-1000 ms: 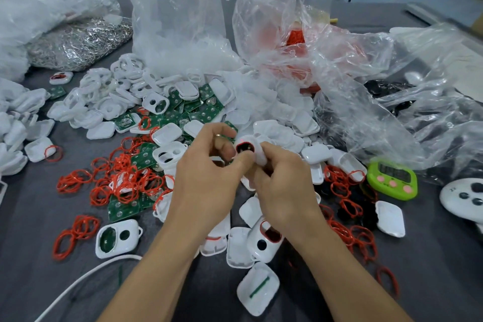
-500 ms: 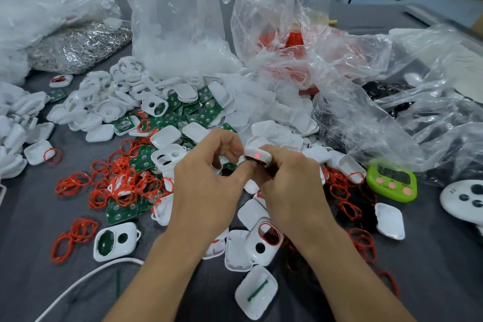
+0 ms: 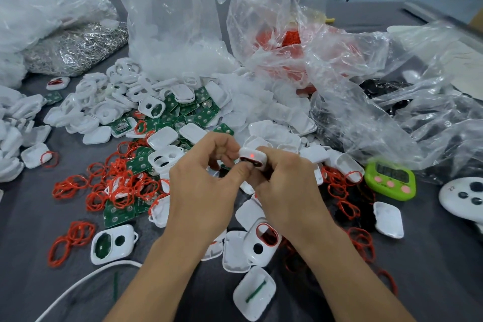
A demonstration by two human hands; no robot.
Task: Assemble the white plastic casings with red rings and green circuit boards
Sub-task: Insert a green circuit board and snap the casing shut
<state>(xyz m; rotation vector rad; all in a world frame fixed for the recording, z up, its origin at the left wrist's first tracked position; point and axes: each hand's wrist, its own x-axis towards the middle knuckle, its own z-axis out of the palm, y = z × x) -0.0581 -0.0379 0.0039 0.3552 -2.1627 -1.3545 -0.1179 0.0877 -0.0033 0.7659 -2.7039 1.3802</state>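
Held item: one small white plastic casing [image 3: 253, 159], a red dot lit on its upper edge, raised over the central pile.
Left hand [image 3: 201, 191]: one; grip clamped on the casing's left end, thumb against its front, fingers curled.
Right hand [image 3: 285, 191]: one; grip pinching the casing's right end.
Loose white casing shells [image 3: 167, 137], red rubber rings [image 3: 117, 186], green circuit boards [image 3: 183, 110]: heaped on the grey tabletop [image 3: 26, 243], too many to count.
Lime-green timer [image 3: 389, 180]: one, at right.
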